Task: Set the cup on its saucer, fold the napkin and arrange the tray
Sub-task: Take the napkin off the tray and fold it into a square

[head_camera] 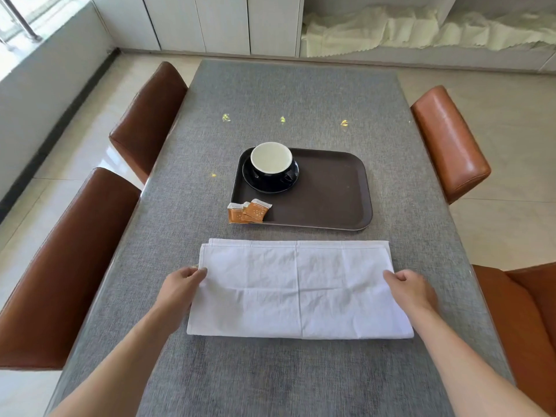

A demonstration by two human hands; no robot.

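Observation:
A white napkin (298, 288) lies folded into a wide rectangle on the grey table, in front of the tray. My left hand (180, 285) pinches its left edge and my right hand (410, 288) pinches its right edge. Beyond it sits a dark brown tray (328, 191). In the tray's far left corner a dark cup (271, 162) with a pale inside stands on its dark saucer (264, 185). Three orange sachets (248, 212) lie at the tray's near left corner, partly over its rim.
The grey table (301, 94) runs away from me. Brown leather chairs stand at both sides: two on the left (144, 121) (60, 266), two on the right (448, 142) (523, 320). White cupboards and pale cloths line the far wall.

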